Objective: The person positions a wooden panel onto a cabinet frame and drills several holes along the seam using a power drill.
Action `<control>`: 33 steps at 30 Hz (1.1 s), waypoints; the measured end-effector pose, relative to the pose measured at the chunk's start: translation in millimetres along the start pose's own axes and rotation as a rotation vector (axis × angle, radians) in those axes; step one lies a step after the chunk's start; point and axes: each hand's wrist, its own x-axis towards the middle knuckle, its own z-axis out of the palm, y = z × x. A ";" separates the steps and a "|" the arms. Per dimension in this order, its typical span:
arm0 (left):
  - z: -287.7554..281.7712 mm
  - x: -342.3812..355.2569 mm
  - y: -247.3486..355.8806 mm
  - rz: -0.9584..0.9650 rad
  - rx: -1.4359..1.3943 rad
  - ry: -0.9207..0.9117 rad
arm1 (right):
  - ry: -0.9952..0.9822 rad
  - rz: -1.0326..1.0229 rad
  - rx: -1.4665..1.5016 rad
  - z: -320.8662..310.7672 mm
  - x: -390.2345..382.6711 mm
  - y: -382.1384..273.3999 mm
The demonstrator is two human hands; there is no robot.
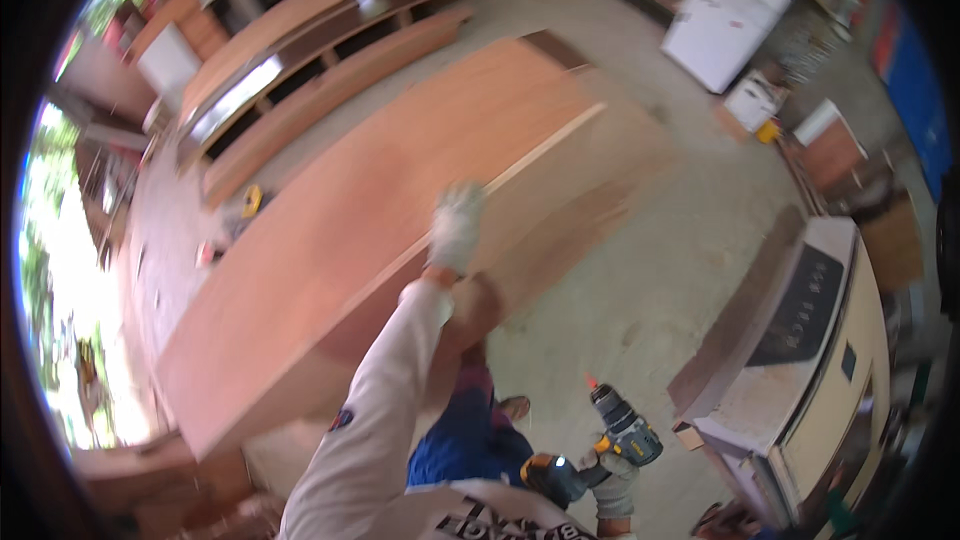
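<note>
A large reddish-brown wooden panel (330,200) stretches across the middle, with a pale edge running along its near side. My left hand (457,225), in a whitish work glove, grips that edge near its middle; the fingers are slightly blurred. Low on the right, my gloved right hand (615,485) is closed round the handle of a dark grey and yellow cordless drill (630,430). The drill's orange-tipped bit points up and away from me, clear of the panel.
Behind the panel lies a long wooden frame (330,85) with compartments. A cream machine with a dark control panel (800,305) stands at right. A white cabinet (730,15) stands at the back right. A yellow and dark tool (252,202) rests on the floor beyond the panel.
</note>
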 end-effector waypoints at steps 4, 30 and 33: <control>6.0 28.3 15.0 0.030 0.046 0.082 | -0.087 -0.005 0.012 43.4 35.0 -8.4; -66.6 -171.0 -68.0 0.080 -0.015 0.270 | -0.258 0.064 -0.324 73.5 210.3 68.3; -69.8 -148.4 -65.4 0.015 -0.028 0.263 | -0.253 0.016 -0.275 87.0 234.6 88.5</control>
